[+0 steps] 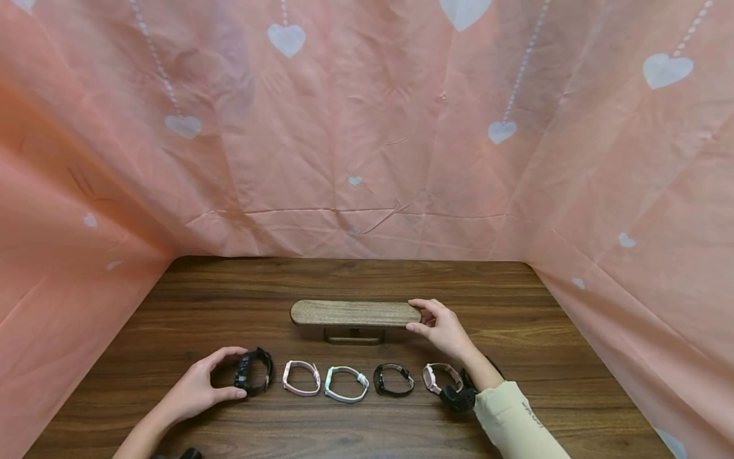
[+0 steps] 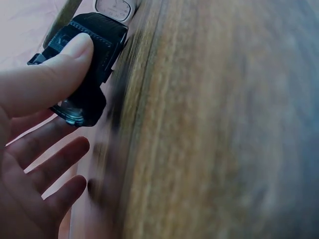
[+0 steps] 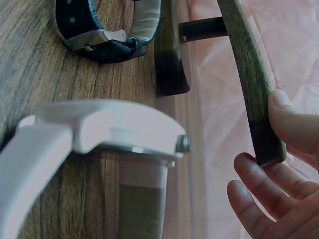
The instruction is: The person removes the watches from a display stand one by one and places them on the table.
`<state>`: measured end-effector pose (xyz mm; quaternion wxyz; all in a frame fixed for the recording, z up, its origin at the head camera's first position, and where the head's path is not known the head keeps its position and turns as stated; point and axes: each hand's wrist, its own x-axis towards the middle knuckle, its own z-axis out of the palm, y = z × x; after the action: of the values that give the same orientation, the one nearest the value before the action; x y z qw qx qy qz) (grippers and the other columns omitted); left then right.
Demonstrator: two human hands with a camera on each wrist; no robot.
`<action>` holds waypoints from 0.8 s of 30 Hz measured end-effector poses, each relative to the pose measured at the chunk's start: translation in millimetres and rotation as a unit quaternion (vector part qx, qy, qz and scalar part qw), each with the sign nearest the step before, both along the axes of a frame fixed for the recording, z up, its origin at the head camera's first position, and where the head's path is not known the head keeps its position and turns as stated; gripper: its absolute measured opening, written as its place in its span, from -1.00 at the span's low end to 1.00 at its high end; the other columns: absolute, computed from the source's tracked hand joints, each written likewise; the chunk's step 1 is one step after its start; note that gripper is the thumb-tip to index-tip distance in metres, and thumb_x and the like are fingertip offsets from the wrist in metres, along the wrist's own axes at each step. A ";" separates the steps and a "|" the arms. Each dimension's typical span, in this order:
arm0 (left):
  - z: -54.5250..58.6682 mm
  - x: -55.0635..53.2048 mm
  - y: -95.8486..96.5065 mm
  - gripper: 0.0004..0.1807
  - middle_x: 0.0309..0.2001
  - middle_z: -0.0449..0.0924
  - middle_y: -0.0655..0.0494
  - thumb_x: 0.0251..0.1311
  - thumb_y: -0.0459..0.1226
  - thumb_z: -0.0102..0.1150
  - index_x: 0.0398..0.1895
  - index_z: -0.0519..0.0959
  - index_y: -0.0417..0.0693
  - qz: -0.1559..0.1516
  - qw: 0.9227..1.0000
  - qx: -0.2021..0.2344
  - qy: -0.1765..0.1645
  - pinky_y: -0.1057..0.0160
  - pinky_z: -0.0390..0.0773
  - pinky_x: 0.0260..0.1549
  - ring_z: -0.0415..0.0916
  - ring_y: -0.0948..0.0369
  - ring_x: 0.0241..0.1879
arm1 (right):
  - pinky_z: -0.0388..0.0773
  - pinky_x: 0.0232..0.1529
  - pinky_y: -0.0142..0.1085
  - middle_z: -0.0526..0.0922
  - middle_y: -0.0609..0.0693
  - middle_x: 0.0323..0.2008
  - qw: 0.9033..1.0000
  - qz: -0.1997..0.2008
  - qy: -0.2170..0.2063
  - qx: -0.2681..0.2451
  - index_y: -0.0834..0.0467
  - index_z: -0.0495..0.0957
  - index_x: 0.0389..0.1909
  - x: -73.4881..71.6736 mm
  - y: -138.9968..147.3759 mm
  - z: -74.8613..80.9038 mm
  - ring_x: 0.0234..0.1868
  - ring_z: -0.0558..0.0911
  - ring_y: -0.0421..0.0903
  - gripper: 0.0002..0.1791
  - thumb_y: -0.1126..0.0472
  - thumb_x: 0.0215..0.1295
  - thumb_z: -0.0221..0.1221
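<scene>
At the left of the row, my left hand (image 1: 197, 386) pinches a chunky black watch (image 1: 253, 372) between thumb and fingers. In the left wrist view the thumb (image 2: 75, 62) presses on its strap, and the other fingers are spread apart. A wooden display stand (image 1: 355, 313) with a long rounded top bar and a smaller base stands behind the row. My right hand (image 1: 444, 328) grips the right end of that bar, thumb in front and fingers behind. The right wrist view shows the thumb and fingers around the dark bar end (image 3: 266, 144).
Between the hands lie a pink watch (image 1: 301, 391), a pale mint watch (image 1: 346, 399), a slim black watch (image 1: 394, 394) and a pale pink round-faced watch (image 1: 429, 378). The last sits beside the right wrist's black camera (image 1: 457, 400). Pink curtains (image 1: 355, 140) surround the wooden table (image 1: 229, 280).
</scene>
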<state>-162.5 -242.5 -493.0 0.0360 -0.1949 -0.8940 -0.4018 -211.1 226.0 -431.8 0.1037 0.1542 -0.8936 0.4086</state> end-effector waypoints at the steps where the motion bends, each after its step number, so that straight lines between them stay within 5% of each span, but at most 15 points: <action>1: -0.5 0.0 0.0 -0.25 0.02 0.50 0.31 -0.23 0.07 0.44 0.13 0.43 0.10 -0.003 1.000 0.000 -0.002 0.05 0.40 0.01 0.40 0.17 0.06 | 0.51 -0.37 -0.33 0.53 -0.02 -0.30 1.000 0.001 0.001 0.000 0.21 0.52 0.06 -0.1 0.1 -0.2 -0.36 0.53 -0.14 -0.45 0.25 -0.02 0.39; 7: -0.3 -0.8 0.5 -0.20 0.05 0.50 0.26 -0.25 0.05 0.45 0.16 0.41 0.05 -0.020 1.000 0.014 -0.006 0.15 0.41 0.02 0.40 0.19 0.07 | 0.51 -0.36 -0.32 0.52 -0.03 -0.31 1.000 -0.001 -0.002 0.003 0.21 0.51 0.07 0.5 1.0 0.1 -0.36 0.53 -0.14 -0.44 0.25 -0.02 0.39; 15: 6.9 -3.7 3.8 -0.27 0.02 0.54 0.10 -0.10 -0.10 0.43 0.17 0.39 -0.13 -0.054 0.997 0.041 0.040 0.46 0.32 0.05 0.44 0.13 0.05 | 0.52 -0.36 -0.30 0.51 -0.02 -0.30 1.000 -0.002 0.002 0.004 0.20 0.48 0.11 3.2 2.4 1.3 -0.35 0.54 -0.13 -0.41 0.24 -0.01 0.39; 24: 13.6 -11.9 10.6 -0.40 0.03 0.55 0.08 0.03 -0.15 0.35 0.16 0.41 -0.10 -0.047 0.998 0.046 0.023 0.17 0.42 0.02 0.47 0.09 0.05 | 0.55 -0.20 -0.13 0.50 0.10 0.03 0.999 0.014 0.034 0.020 0.18 0.43 0.16 8.0 3.0 3.8 -0.18 0.58 0.00 -0.34 0.22 -0.02 0.40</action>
<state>-174.4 -231.9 -479.4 0.0468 -0.2444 -0.8633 -0.4392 -203.1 228.9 -428.0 0.1254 0.1827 -0.8953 0.3865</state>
